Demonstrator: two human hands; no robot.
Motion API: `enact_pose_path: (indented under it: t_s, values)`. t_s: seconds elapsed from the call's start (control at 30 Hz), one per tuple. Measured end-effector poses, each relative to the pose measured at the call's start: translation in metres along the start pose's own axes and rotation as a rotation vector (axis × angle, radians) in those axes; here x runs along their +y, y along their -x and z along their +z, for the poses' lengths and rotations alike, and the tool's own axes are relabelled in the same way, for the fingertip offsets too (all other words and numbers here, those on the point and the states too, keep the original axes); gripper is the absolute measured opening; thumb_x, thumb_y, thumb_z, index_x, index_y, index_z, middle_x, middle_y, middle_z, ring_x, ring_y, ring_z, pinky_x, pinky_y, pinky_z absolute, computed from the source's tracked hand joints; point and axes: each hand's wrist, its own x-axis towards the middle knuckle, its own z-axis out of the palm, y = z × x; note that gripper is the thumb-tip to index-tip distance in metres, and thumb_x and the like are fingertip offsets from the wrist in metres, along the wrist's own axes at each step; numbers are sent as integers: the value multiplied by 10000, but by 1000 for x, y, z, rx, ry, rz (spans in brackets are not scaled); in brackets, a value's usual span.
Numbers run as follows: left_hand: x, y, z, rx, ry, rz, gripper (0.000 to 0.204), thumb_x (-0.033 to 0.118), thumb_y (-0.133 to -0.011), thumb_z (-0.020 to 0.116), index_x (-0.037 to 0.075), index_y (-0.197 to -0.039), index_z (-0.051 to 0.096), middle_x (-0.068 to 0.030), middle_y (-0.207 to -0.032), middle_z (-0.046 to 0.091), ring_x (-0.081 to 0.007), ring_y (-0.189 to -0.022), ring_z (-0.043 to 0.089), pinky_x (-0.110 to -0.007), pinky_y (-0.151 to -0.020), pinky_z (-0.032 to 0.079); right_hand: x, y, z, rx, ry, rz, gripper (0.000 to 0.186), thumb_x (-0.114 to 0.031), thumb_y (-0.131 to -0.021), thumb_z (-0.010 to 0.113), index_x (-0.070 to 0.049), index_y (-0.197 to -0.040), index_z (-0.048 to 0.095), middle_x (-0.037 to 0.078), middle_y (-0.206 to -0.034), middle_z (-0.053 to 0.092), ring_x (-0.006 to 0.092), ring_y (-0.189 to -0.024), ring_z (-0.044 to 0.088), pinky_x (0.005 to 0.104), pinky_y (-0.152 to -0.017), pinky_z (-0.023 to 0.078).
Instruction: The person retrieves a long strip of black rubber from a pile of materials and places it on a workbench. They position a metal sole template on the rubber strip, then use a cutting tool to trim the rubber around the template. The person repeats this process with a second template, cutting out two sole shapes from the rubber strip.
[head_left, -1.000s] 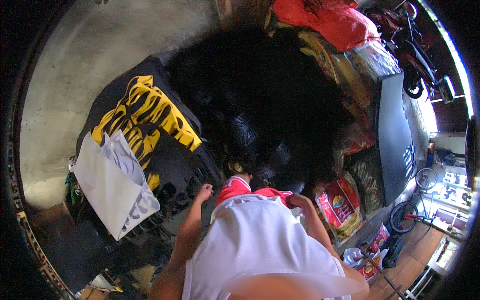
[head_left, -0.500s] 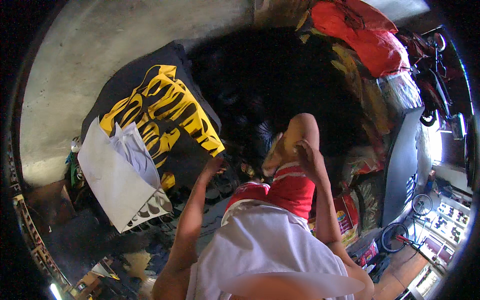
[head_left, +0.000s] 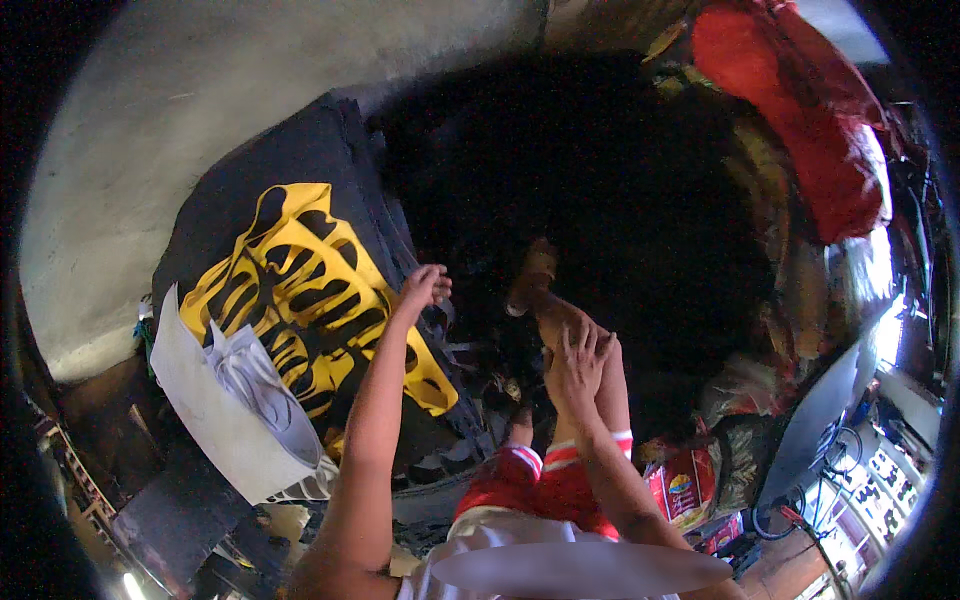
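Note:
My left hand (head_left: 425,288) is over the right edge of a stack of dark sheets (head_left: 235,200), its fingers curled in with nothing visible in them. A yellow sheet (head_left: 345,270) full of long cut-out holes lies on the stack, left of that hand. My left forearm crosses in front of its lower part. Beside it, a white sheet (head_left: 215,410) with a curved edge leans at the lower left, and crumpled white cut pieces (head_left: 260,375) rest against it. My right hand (head_left: 578,365) lies on my bent right leg near the knee, fingers spread and holding nothing.
A deep dark area (head_left: 600,170), its contents unreadable, fills the middle. Red sheeting (head_left: 780,110) is heaped at the upper right. Below it are clear plastic wrapping, a grey panel (head_left: 810,430) and a red printed package (head_left: 683,487). A bare wall (head_left: 110,190) stands left.
My left hand has lifted and moved up along the stack's edge. My right hand has gone from beside the knee to flat on the leg. The view has shifted.

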Motion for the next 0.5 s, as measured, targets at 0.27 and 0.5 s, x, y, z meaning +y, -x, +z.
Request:
enact_pose_path:
  t_s: [0.27,0.5]
  values:
    - [24,-272,-65,299,-1107,93,510,246,-934,572,37,-1391,485,-222,-1381,525,-393,-1269,506,-454,-1066,420,3,-49,-13,-251,-123,189,354,-294,-883,642,-77,-1163,657,183,-1173,617,359,-1159,546,541,-1132,276]
    - [59,-363,-72,300,-1289,-13,824,266,-868,689,52,-1547,274,-202,-1602,262,-377,-1467,272,-520,-1212,196,11,-59,-2,-318,-107,239,298,-281,-859,662,-84,-1082,683,169,-1078,645,343,-1108,582,533,-1111,298]
